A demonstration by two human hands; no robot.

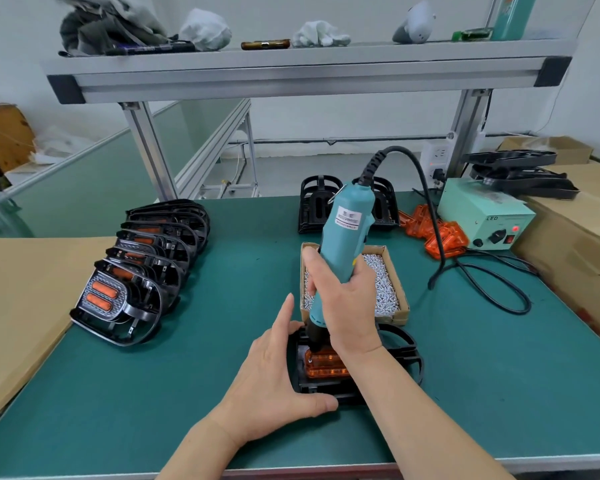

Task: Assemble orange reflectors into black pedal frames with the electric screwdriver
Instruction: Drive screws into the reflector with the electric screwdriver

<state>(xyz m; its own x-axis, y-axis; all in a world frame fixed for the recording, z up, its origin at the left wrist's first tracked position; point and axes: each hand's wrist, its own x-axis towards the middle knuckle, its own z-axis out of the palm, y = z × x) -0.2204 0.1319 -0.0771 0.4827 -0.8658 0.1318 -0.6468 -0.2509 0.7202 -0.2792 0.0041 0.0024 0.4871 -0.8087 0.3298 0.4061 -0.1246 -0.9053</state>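
Fingers (359,277) of the right hand (347,306) wrap the teal electric screwdriver (343,223), held near upright at lower centre of the frame, its tip down at the far end of an orange reflector (326,365) seated in a black pedal frame (407,355) on the green bench (153,393). The left hand (274,379), fingers straight, braces the frame's left edge. Just behind, a cardboard box (394,314) holds silver screws (383,289).
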